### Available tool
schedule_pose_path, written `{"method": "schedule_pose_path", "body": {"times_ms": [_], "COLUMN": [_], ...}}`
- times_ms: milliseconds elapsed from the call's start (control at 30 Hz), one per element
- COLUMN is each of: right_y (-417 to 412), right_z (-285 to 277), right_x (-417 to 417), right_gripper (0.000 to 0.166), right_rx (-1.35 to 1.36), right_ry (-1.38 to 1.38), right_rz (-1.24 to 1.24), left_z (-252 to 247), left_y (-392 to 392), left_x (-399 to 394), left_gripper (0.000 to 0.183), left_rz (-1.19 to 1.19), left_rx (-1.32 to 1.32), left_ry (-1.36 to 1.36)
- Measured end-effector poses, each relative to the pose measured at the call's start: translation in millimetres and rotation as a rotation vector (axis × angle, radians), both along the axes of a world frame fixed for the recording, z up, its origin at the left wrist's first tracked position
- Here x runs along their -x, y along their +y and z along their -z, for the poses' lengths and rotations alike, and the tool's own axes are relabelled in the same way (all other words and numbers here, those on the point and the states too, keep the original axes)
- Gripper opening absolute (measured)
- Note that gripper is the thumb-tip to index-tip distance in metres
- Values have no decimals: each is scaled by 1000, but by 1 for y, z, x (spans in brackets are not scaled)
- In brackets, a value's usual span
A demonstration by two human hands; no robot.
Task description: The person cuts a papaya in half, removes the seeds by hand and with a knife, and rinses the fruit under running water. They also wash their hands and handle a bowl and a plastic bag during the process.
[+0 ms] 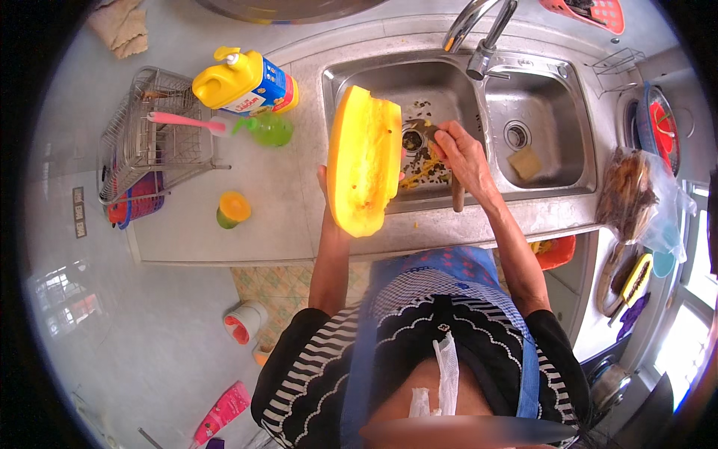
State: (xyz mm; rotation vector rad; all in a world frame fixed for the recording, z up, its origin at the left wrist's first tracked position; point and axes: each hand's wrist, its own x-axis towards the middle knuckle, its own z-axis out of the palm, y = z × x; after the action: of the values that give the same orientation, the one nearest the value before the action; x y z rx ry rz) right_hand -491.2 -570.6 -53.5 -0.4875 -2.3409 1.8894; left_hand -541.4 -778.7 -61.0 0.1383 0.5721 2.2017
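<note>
My left hand [323,182] holds up a long, scooped-out half of yellow papaya [362,163] from behind, at the front left of the large sink basin [364,73]. The fruit covers most of its fingers. My right hand [463,154] grips a wooden-handled tool [458,193] over the basin. Its dark end, blurred, points left, apart from the papaya; I cannot tell whether it is a knife. Dark seeds and yellow scraps [426,168] lie around the drain [413,140]. A cut fruit end with green skin [233,209] rests on the counter to the left.
A chrome faucet [482,56] overhangs the sink. The smaller basin [538,92] contains a sponge [525,163]. Left stand a yellow detergent jug [247,84], green bottle [271,130], pink brush [185,120] and wire rack [162,129]. A bagged brown item [628,191] sits right.
</note>
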Motion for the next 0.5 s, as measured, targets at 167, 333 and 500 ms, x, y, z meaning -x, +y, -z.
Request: {"method": "schedule_pose_path", "body": {"times_ms": [167, 333, 500], "right_y": [-10, -6, -9], "right_z": [-20, -11, 4], "right_x": [15, 28, 13], "right_gripper": [17, 15, 20], "right_rx": [-232, -236, -130], "right_ry": [109, 179, 82], "right_rz": [-36, -55, -129], "left_z": [3, 6, 11], "left_y": [5, 0, -2], "left_x": [-1, -2, -2], "left_gripper": [104, 106, 107], "left_rz": [-42, 67, 25], "left_rx": [61, 59, 118], "left_ry": [30, 85, 74]}}
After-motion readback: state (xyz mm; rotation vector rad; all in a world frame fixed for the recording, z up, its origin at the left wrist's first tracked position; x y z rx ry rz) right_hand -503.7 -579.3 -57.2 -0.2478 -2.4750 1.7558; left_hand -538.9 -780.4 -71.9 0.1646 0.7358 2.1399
